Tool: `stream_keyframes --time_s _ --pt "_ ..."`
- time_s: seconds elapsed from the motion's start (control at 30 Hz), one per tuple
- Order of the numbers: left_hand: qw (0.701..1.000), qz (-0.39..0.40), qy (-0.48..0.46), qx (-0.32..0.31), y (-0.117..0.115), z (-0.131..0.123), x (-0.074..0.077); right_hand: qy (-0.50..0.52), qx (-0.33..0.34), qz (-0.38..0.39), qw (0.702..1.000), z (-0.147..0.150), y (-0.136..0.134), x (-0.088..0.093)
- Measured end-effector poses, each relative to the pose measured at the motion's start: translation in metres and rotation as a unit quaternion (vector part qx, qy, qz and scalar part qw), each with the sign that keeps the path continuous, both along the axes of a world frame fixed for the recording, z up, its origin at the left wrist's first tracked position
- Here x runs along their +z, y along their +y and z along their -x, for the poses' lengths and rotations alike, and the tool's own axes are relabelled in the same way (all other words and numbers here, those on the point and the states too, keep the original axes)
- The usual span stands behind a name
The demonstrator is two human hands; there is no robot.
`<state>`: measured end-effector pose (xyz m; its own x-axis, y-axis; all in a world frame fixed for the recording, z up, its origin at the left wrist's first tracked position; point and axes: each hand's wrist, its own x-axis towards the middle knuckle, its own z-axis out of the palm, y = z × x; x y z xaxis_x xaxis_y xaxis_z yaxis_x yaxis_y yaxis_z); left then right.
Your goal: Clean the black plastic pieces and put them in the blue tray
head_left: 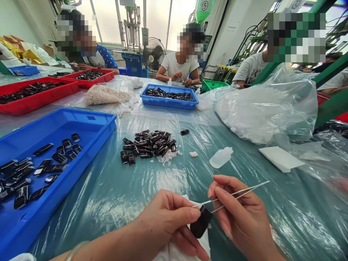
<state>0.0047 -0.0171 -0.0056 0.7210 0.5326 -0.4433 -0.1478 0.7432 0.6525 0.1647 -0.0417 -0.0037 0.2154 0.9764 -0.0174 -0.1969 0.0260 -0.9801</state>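
My left hand (165, 219) is closed on a small glossy black plastic piece (200, 222), held just above the table's near edge over a white cloth (179, 252). My right hand (239, 215) pinches a pair of thin metal tweezers (239, 192), whose tips reach the black piece between my two hands. A heap of the same black pieces (148, 145) lies on the plastic-covered table ahead, with small white bits (169, 156) beside it. A small clear squeeze bottle (220, 157) lies on its side to the right of the heap.
A blue tray (89, 125) with several black pieces stands at the left. Red trays (35, 101) and another blue tray (168, 101) sit farther back. A large clear bag of white parts (261, 108) lies at the right, a white pad (281, 158) before it. Three people sit across the table.
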Motion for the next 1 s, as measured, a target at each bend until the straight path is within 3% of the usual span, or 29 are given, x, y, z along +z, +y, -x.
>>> stream_keyframes --time_s 0.3,0.57,1.0 --pt "1.000 -0.006 0.008 -0.008 -0.001 0.000 -0.001 0.007 0.018 -0.006 1.000 0.001 -0.001 -0.003" --pt "1.000 -0.013 0.011 0.001 0.000 0.000 -0.002 0.034 -0.008 0.015 0.999 0.009 -0.004 0.000" --pt "1.000 -0.012 0.005 0.006 0.001 -0.001 -0.003 0.078 0.014 -0.002 0.997 0.008 -0.001 -0.009"
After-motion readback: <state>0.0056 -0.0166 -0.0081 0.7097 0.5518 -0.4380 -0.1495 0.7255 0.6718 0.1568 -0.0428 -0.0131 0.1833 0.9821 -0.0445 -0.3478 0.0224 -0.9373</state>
